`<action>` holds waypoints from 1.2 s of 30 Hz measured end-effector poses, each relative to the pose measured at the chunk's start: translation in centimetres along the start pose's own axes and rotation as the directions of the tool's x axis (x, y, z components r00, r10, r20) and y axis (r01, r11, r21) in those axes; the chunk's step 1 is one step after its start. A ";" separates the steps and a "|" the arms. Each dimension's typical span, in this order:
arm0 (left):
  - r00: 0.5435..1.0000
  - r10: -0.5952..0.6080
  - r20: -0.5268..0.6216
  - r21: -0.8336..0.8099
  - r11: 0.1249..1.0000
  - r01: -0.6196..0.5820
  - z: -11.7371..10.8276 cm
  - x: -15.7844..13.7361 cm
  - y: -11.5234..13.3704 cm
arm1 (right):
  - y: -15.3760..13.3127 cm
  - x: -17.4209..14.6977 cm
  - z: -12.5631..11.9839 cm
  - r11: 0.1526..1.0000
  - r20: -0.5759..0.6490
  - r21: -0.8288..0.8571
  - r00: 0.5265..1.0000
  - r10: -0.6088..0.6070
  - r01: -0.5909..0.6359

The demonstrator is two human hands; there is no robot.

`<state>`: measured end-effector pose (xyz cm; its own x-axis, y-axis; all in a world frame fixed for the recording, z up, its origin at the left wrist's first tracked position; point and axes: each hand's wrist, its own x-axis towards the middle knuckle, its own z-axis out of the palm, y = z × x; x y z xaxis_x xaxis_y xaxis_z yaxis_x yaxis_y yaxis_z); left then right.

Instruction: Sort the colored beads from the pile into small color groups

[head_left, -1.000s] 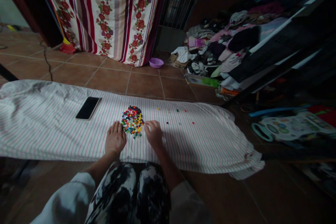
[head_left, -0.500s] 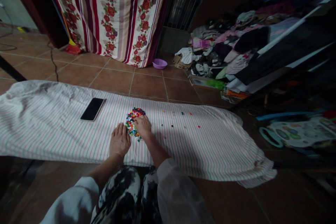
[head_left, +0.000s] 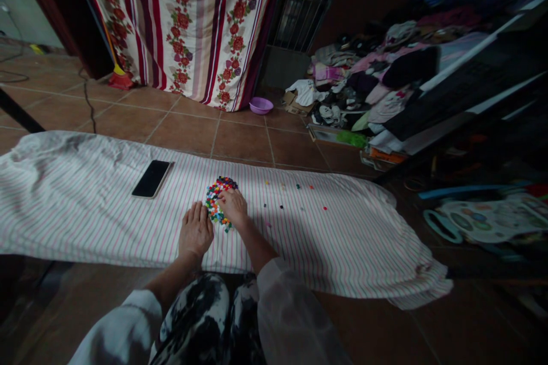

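A pile of small multicoloured pieces, too small to name more exactly, lies on a striped cloth. My right hand reaches over the pile's right side, fingers bent down and closed among the pieces; whatever they pinch is hidden. Flat on the cloth just left of the pile rests my left hand, its fingers stretched out and holding nothing. To the right, several single pieces are set apart in rough rows, among them a red piece, a green piece and a black piece.
A dark-screened phone lies on the cloth to the left. Beyond, on the tiled floor, are a purple basin, a red broom and a heap of clothes. A flowered curtain hangs behind.
Almost nothing differs. My right hand stays over the pile with a very slight shift of its fingers, and my left hand keeps its place.
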<state>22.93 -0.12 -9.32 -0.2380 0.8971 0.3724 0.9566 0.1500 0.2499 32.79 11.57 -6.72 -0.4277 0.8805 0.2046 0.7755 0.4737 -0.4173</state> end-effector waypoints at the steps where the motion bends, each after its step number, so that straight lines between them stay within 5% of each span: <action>1: 1.000 0.000 0.005 0.004 1.000 0.000 0.0 0.0 0.0 | 0.0 -0.1 -0.1 1.000 -0.009 0.011 1.000 -0.001 0.001; 15: 1.000 0.024 -0.006 -0.006 1.000 -0.024 -0.1 0.0 -0.2 | 1.1 -3.1 -1.7 0.979 -0.173 0.203 0.983 0.069 -0.033; 29: 0.999 0.027 -0.019 -0.016 1.000 -0.027 -0.2 -0.1 -0.2 | 10.1 -10.7 -6.3 0.933 -0.325 0.320 0.906 0.273 -0.166; 36: 0.999 0.028 -0.021 0.013 1.000 -0.027 -0.2 -0.2 -0.3 | 14.0 -14.0 -7.5 0.970 -0.348 0.138 0.907 0.239 -0.202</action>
<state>22.63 -0.40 -9.33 -0.2150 0.8920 0.3977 0.9648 0.1309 0.2280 53.14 6.05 -8.77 -0.0411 0.9182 0.3941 0.7747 0.2783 -0.5678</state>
